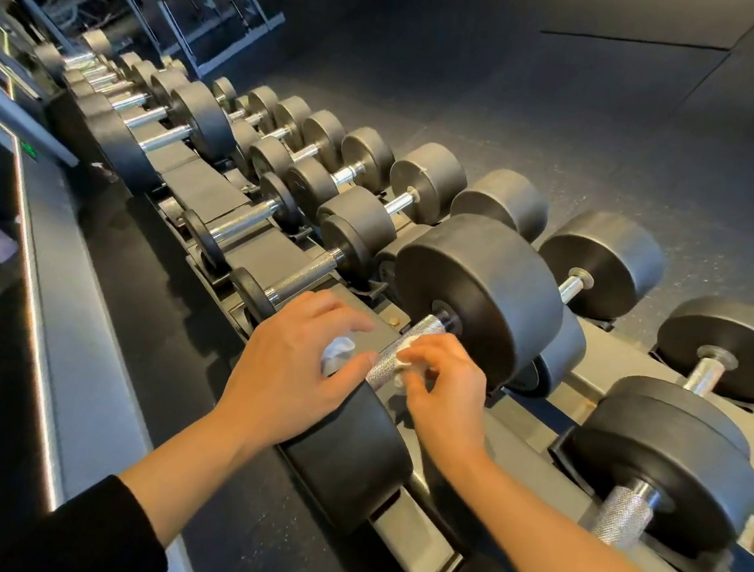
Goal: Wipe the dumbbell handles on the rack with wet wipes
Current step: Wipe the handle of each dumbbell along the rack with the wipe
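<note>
Now my right hand [440, 386] pinches a wet wipe [402, 371] against the knurled dumbbell handle [404, 348] on the rack [603, 353], my left hand [297, 362] grips another wipe [338, 351] beside it; next I probably rub along its length.

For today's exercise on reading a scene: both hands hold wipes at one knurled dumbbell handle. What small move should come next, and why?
Probably slide the right hand with its wet wipe up the handle toward the far weight head. The upper knurled stretch is bare, while the left hand already has its wipe at the lower end.
</note>
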Tool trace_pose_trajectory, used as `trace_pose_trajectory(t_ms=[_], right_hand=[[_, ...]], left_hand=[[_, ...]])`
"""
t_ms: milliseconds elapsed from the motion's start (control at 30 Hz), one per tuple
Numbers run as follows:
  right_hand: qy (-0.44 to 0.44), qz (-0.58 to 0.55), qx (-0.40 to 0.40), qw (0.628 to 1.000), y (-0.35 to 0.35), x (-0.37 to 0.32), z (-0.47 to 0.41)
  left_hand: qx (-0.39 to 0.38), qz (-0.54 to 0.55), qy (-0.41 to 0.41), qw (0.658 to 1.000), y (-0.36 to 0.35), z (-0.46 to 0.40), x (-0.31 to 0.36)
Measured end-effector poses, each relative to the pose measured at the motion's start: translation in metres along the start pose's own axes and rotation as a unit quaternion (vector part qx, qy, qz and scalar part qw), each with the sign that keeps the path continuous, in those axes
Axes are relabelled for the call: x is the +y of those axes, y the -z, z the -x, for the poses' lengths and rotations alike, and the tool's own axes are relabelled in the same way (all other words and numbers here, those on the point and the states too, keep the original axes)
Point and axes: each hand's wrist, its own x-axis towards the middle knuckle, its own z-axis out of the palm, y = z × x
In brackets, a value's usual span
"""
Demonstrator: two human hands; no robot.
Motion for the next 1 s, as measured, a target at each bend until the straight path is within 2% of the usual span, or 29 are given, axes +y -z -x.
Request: trace_pose_trajectory(t_ms=[133, 233, 267, 333, 400, 433, 533, 633, 700, 767, 833, 900, 933, 1000], right_hand=[[0.057, -0.051, -0.084, 0.993, -0.003, -0.003, 0.007], [0.034, -0.071, -0.106, 0.991, -0.001, -0.005, 0.008], [0.023, -0.076, -0.095, 0.992, 0.001, -0.007, 0.007], [0.012, -0.073, -0.022, 0.997, 0.005, -0.012, 0.0], [0.014, -0.016, 0.045, 0.999, 0.013, -0.017, -0.013], [0.014, 0.024, 0.037, 0.999, 0.017, -0.018, -0.02], [0.035, 0.137, -0.059, 0.988, 0.019, -0.017, -0.027], [0.066, 0.173, -0.114, 0.976, 0.012, -0.022, -0.02], [0.085, 0.143, -0.156, 0.974, 0.007, -0.03, -0.014], [0.089, 0.065, -0.177, 0.978, 0.006, -0.035, -0.009], [0.074, 0.012, -0.196, 0.978, 0.01, -0.037, -0.006], [0.039, 0.019, -0.228, 0.973, 0.014, -0.037, -0.006], [0.019, 0.038, -0.22, 0.975, 0.015, -0.036, -0.007], [-0.012, 0.091, -0.131, 0.987, 0.015, -0.032, -0.015]], left_hand=[[0.002, -0.004, 0.009, 1.0, -0.001, -0.001, 0.001], [0.003, -0.007, 0.019, 1.0, -0.001, -0.001, 0.002], [0.003, -0.007, 0.02, 1.0, -0.001, -0.001, 0.002], [0.002, -0.005, 0.02, 1.0, -0.001, -0.001, 0.002], [0.002, -0.004, 0.018, 1.0, -0.002, -0.002, 0.001], [0.003, -0.003, 0.018, 1.0, -0.001, -0.002, 0.0], [0.007, 0.004, 0.011, 1.0, -0.001, -0.001, 0.001], [0.003, 0.013, -0.003, 1.0, 0.001, -0.002, 0.0], [-0.003, 0.026, -0.007, 1.0, 0.001, -0.002, -0.003], [-0.002, 0.054, -0.011, 0.998, 0.002, -0.004, -0.007], [-0.013, 0.116, -0.008, 0.993, 0.006, -0.01, -0.014], [-0.046, 0.203, 0.006, 0.978, 0.009, -0.026, -0.026], [-0.061, 0.232, 0.01, 0.971, 0.009, -0.035, -0.035], [-0.082, 0.251, 0.002, 0.965, 0.0, -0.055, -0.057]])
